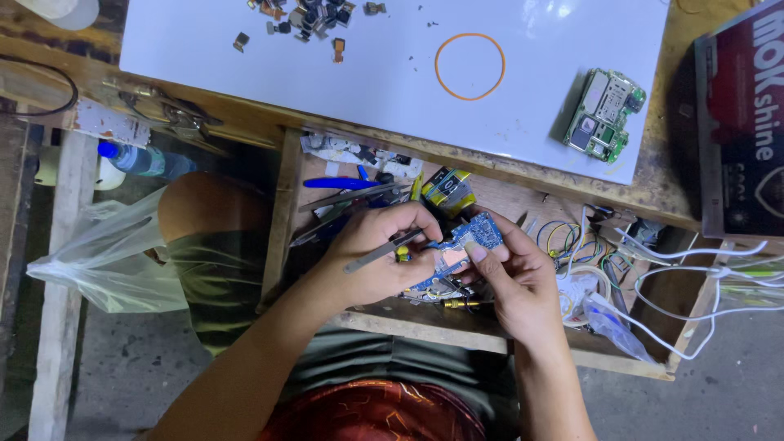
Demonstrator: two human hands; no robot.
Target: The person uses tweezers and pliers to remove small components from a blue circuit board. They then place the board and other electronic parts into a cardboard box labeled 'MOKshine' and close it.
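Below, the open drawer (369,320) holds tools and wires; hands grip tweezers (382,251) and a blue circuit board (472,238).

My left hand (371,257) and right hand (518,282) bare, no rings or gloves I can see, forearms unsleeved behind them, olive shorts, reddish patterned shirt, possibly printed, below the wrists
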